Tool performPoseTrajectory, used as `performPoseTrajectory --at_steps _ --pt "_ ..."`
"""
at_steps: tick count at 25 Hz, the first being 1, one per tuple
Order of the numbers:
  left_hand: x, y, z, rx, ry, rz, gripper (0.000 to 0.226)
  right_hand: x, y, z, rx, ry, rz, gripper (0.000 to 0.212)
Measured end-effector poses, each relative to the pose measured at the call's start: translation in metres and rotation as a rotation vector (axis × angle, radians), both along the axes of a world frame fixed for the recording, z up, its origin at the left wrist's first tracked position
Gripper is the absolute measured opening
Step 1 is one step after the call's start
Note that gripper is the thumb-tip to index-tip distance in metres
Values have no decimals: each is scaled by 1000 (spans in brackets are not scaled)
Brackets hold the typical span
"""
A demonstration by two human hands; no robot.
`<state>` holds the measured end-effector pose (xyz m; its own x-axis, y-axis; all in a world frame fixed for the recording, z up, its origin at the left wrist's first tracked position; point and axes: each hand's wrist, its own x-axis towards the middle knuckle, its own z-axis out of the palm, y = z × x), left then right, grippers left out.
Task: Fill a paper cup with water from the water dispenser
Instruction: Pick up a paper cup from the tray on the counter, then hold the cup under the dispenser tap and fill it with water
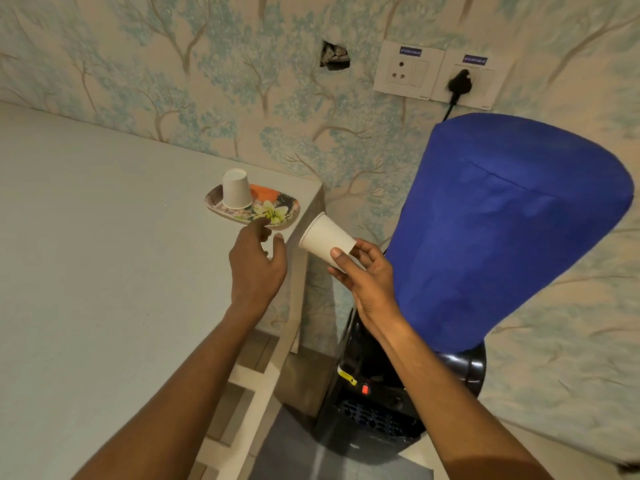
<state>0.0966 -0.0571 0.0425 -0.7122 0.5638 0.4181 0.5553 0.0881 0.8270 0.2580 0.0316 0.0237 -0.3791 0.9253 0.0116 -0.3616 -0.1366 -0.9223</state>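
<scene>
My right hand (367,278) holds a white paper cup (325,239) by its base, tipped on its side with the mouth pointing up-left. It hangs in the gap between the table corner and the water dispenser. My left hand (256,261) hovers open over the table's right edge, a fingertip touching the floral tray (277,216). A second white paper cup (236,188) stands upside down on that tray. The dispenser's bottle wears a blue cover (498,233); its black body (381,403) with a red switch and drip grille sits below.
A grey-white table (104,271) fills the left side, its corner next to the dispenser. An orange item (265,192) lies on the tray. Wall sockets (436,76) with a black plug and cord are above the dispenser. A hole (334,56) breaks the wallpaper.
</scene>
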Motion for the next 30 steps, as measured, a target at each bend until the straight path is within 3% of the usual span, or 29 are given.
performPoseTrajectory --at_steps 3,7,9,13,17,21,26,30 --pt "27 -9 7 65 -192 -94 29 19 -12 -2 -41 58 6 52" --pt "57 -14 6 19 -436 -364 47 40 -29 -7 -124 156 29 65" --pt "69 -16 4 12 -413 -415 62 50 -40 -13 -138 162 52 62" --pt "90 -24 -4 -26 -252 -420 78 77 -55 -23 -18 -25 62 73" --pt "109 -29 -18 -44 -163 -492 77 102 -57 -27 203 -269 -31 64" --pt "128 -25 -31 -19 -164 -515 78 123 -59 -35 337 -398 -70 64" --pt "148 -19 -43 -7 -176 -559 74 138 -67 -46 444 -447 -172 79" --pt "167 -14 -50 32 -211 -577 75 149 -68 -51 466 -432 -245 75"
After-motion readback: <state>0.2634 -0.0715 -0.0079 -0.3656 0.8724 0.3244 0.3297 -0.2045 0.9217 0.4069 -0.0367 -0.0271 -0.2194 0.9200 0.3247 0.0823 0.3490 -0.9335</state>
